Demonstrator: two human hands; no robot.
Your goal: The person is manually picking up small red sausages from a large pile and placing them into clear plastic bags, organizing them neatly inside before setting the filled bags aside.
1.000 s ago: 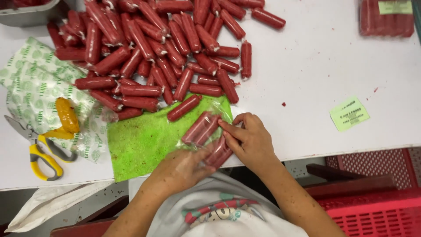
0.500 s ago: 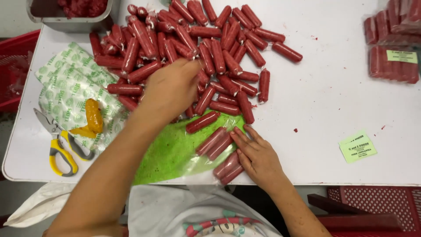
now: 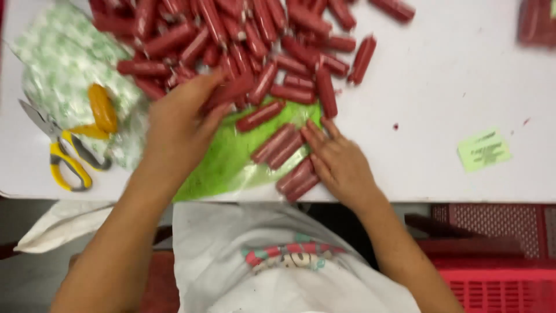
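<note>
Left hand (image 3: 179,124) reaches out from the near edge, forearm angled up from near left, fingers curled over a red sausage (image 3: 231,90) at the near edge of the sausage pile (image 3: 243,40). Grip closed around that sausage; motion blur hides the exact finger placement.

Right hand (image 3: 339,165) lies palm down near the near edge of the white surface (image 3: 452,87), fingers spread and flat, pressing on a clear bag with green backing (image 3: 231,162). Fingertips touch a pair of sausages (image 3: 281,145) in the bag; a second pair (image 3: 296,178) sits under the thumb side, at the near edge. It holds nothing.

Single sausage (image 3: 259,116) lies on the far part of the bag, between the hands.

Far left: stack of green-printed bags (image 3: 63,64), with yellow-handled scissors (image 3: 61,153) just beside. Right of the hands, well apart: small green label (image 3: 483,149).
</note>
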